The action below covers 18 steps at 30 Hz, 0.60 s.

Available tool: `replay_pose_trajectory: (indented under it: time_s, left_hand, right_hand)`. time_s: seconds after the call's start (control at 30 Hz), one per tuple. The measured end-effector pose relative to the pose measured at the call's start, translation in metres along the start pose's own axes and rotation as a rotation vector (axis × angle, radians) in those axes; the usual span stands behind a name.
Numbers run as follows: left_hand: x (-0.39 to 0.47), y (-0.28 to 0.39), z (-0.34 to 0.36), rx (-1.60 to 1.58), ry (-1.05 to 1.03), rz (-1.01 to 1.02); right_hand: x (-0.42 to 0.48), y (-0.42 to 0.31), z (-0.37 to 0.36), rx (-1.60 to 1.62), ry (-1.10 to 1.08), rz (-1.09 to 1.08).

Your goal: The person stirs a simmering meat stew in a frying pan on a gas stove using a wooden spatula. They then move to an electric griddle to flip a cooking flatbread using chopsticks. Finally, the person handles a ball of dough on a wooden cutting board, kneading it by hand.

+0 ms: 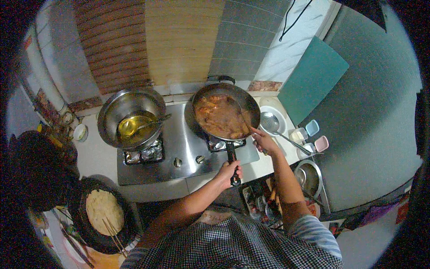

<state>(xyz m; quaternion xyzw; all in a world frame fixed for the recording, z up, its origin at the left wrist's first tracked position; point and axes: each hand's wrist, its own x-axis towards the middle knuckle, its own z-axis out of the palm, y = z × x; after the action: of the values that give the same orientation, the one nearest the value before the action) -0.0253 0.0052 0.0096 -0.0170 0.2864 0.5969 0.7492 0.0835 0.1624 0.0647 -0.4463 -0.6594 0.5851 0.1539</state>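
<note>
My left hand [229, 173] is wrapped around the black handle [231, 154] of a deep frying pan [247, 95], which sits over the right burner of a steel gas hob [181, 144]. Reddish-brown stewed food in sauce [218, 116] covers the pan's bottom. At the pan's right rim, my right hand [265, 143] grips a thin wooden utensil [246, 121] whose far end goes into the food; its exact kind is hard to make out. Left of the pan, a steel wok [109, 114] on the other burner holds yellow oil [142, 121] and a ladle [163, 118].
A skimmer [269, 121] rests in a white bowl [284, 116] on the right, near small lidded seasoning boxes [298, 135]. A teal board [314, 79] leans behind them. At lower left, a dark pan [79, 208] holds a pale flatbread [102, 208] with chopsticks [114, 235] across it.
</note>
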Motion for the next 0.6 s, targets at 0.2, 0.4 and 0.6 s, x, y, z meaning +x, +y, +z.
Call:
replay_pose_trajectory:
  time_s: [0.2, 0.4, 0.6]
  left_hand:
    - [0.001, -0.002, -0.001, 0.009, -0.028, -0.003]
    - [0.006, -0.004, -0.004, -0.021, -0.020, -0.009]
    - [0.016, -0.009, -0.014, -0.053, -0.013, -0.026]
  right_hand:
    - [-0.030, -0.008, -0.006, 0.252, -0.070, -0.011]
    - [-0.016, 0.007, 0.003, 0.184, -0.117, -0.044]
    - [-0.057, -0.003, 0.010, 0.284, -0.310, 0.057]
